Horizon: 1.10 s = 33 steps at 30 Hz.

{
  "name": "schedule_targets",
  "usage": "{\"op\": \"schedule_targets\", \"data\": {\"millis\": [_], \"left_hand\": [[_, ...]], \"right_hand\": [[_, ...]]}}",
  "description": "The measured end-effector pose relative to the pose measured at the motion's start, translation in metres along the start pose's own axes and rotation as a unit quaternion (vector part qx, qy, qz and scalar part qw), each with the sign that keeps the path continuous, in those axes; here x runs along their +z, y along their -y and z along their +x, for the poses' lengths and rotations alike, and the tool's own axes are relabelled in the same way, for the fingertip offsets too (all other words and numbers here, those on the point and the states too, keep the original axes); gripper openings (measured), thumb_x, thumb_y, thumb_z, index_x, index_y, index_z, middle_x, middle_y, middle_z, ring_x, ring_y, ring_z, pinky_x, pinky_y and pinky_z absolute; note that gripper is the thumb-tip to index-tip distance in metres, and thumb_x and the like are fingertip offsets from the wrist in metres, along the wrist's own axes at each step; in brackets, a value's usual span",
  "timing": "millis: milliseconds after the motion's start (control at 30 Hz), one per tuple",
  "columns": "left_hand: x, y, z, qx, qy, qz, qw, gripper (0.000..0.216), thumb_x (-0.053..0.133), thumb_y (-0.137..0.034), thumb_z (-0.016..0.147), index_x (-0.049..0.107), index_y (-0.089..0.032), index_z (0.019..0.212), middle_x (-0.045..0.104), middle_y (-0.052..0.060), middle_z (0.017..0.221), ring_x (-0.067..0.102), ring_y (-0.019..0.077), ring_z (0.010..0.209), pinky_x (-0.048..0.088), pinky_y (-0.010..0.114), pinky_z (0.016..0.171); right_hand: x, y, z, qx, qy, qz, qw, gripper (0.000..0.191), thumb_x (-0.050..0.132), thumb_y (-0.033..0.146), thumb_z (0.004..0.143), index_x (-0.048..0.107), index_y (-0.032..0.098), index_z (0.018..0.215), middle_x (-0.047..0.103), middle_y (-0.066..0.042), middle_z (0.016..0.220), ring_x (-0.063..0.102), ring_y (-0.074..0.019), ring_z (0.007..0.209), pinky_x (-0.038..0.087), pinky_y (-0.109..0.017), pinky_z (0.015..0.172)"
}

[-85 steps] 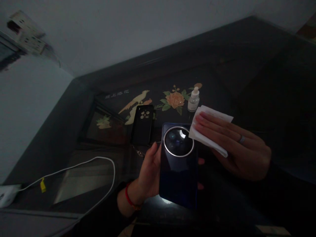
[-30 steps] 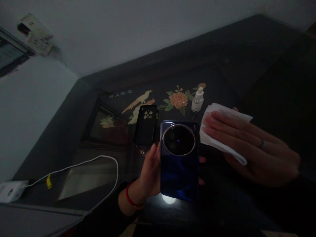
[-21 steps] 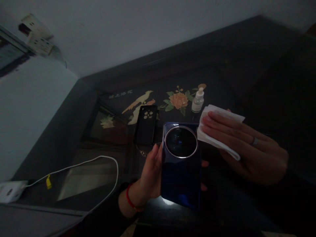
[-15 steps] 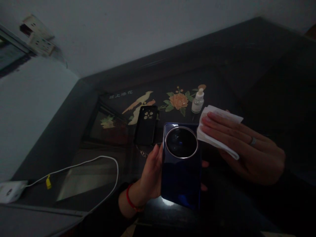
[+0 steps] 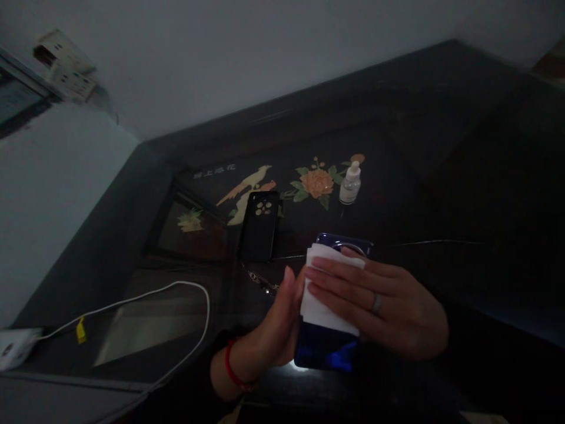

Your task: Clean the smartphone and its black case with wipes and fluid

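Observation:
My left hand [image 5: 276, 327], with a red band at the wrist, grips a dark blue phone [image 5: 324, 353] back side up above the dark table. My right hand [image 5: 379, 309], wearing a ring, lies flat with its fingers together on a folded white tissue [image 5: 320, 306], pressing it onto the phone's back. The tissue and fingers cover the round camera ring almost entirely. Only the phone's top edge and its lower end show.
A black phone case [image 5: 259, 227] lies on the table beyond my hands. A small white dropper bottle [image 5: 350, 185] stands by the painted flower. A white charging cable [image 5: 145, 297] loops at the left toward a white plug [image 5: 11, 348]. Wall sockets [image 5: 66, 65] sit upper left.
My right hand has moved left with the tissue from beside the phone onto its back, covering the camera ring. The phone sits slightly lower in my left hand.

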<state>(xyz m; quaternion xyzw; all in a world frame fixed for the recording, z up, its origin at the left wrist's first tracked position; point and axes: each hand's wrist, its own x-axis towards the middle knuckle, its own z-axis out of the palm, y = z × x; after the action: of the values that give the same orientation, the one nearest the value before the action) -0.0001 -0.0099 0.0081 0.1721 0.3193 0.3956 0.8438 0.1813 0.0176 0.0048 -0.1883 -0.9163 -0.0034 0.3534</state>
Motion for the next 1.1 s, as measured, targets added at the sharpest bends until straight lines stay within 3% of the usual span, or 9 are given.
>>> {"op": "schedule_targets", "data": {"millis": [133,333,500,667,767,867,1100], "left_hand": [[0.001,0.004,0.003,0.010,-0.008,0.010,1.000,0.038,0.056,-0.038,0.090,0.055,-0.017,0.122,0.057,0.009,0.124,0.059,0.0223,0.106,0.051,0.044,0.088],[-0.002,-0.001,0.001,0.023,0.013,0.018,0.999,0.071,0.056,-0.065,0.079,0.042,-0.032,0.140,0.055,0.007,0.136,0.055,0.0319,0.115,0.050,0.048,0.090],[-0.003,-0.008,-0.001,0.007,0.056,-0.026,0.998,0.073,0.046,-0.068,0.083,0.034,-0.030,0.145,0.064,0.013,0.121,0.062,0.0329,0.106,0.054,0.048,0.078],[-0.009,-0.013,0.001,0.012,-0.010,-0.069,0.997,0.071,0.046,-0.066,0.084,0.039,-0.026,0.142,0.071,0.009,0.102,0.069,0.0247,0.083,0.054,0.044,0.078],[-0.013,-0.014,0.006,0.033,-0.050,-0.087,0.994,0.071,0.042,-0.066,0.086,0.042,-0.021,0.141,0.068,0.011,0.112,0.066,0.0265,0.098,0.049,0.045,0.092],[-0.011,-0.015,0.008,0.045,-0.048,-0.091,0.994,0.068,0.042,-0.063,0.088,0.042,-0.022,0.142,0.063,0.010,0.124,0.059,0.0278,0.114,0.041,0.044,0.102],[0.002,0.003,0.003,-0.014,-0.031,-0.072,0.997,0.064,0.042,-0.060,0.089,0.043,-0.025,0.142,0.062,0.008,0.128,0.056,0.0264,0.119,0.040,0.040,0.103]], "right_hand": [[0.002,-0.005,0.001,0.050,0.020,-0.022,0.998,0.035,0.038,0.016,0.098,0.056,0.004,0.126,0.056,-0.015,0.135,0.041,-0.0252,0.136,0.037,-0.048,0.113],[-0.005,-0.013,-0.003,0.140,-0.033,-0.021,0.989,0.038,0.047,0.007,0.092,0.053,0.005,0.130,0.058,-0.019,0.133,0.046,-0.0224,0.133,0.040,-0.046,0.111],[-0.004,-0.012,-0.003,0.142,-0.045,-0.012,0.989,0.045,0.047,0.006,0.092,0.048,0.009,0.136,0.056,-0.017,0.135,0.043,-0.0243,0.135,0.039,-0.050,0.111],[0.001,-0.007,-0.004,0.107,-0.043,-0.016,0.993,0.047,0.047,0.008,0.091,0.045,0.006,0.138,0.059,-0.018,0.131,0.047,-0.0257,0.132,0.042,-0.050,0.109],[0.005,-0.003,-0.004,0.088,-0.033,-0.010,0.996,0.044,0.048,0.013,0.093,0.046,0.005,0.136,0.061,-0.018,0.129,0.050,-0.0253,0.129,0.044,-0.049,0.107],[0.005,-0.002,-0.004,0.065,-0.026,0.013,0.997,0.041,0.045,0.016,0.095,0.048,0.005,0.135,0.062,-0.017,0.127,0.049,-0.0239,0.130,0.043,-0.048,0.108],[0.009,0.002,0.001,0.070,-0.036,0.013,0.997,0.041,0.032,0.022,0.100,0.050,0.002,0.132,0.060,-0.019,0.130,0.042,-0.0244,0.135,0.040,-0.050,0.110]]}}
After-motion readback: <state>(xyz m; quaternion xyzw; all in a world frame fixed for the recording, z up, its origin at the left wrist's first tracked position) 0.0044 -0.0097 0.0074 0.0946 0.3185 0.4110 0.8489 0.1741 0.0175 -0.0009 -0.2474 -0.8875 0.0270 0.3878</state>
